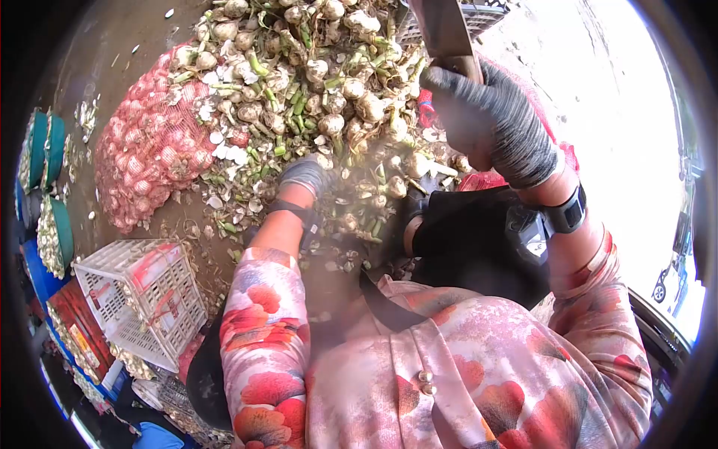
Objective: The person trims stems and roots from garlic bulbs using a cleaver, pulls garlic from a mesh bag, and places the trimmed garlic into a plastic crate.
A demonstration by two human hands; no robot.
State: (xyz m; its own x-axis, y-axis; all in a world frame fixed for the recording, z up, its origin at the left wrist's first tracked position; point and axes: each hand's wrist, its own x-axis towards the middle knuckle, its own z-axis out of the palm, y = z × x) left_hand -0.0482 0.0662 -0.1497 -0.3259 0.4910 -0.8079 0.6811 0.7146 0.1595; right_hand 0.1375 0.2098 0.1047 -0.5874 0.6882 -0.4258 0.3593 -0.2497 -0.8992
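A broad-bladed knife points up and away from me. Its handle is wrapped in my right hand, which wears a grey glove and is raised at the right of the heap. My left hand, gloved in grey too, reaches down to the near side of the heap of garlic. A pale garlic bulb lies right at its fingertips. Blur hides those fingers, so I cannot tell whether they grip it. Cut green stems and loose skins lie among the bulbs.
A red mesh sack full of garlic lies left of the heap. Nearer stands a white plastic crate on its side. Green tubs and a red crate line the far left. Another crate stands behind the knife.
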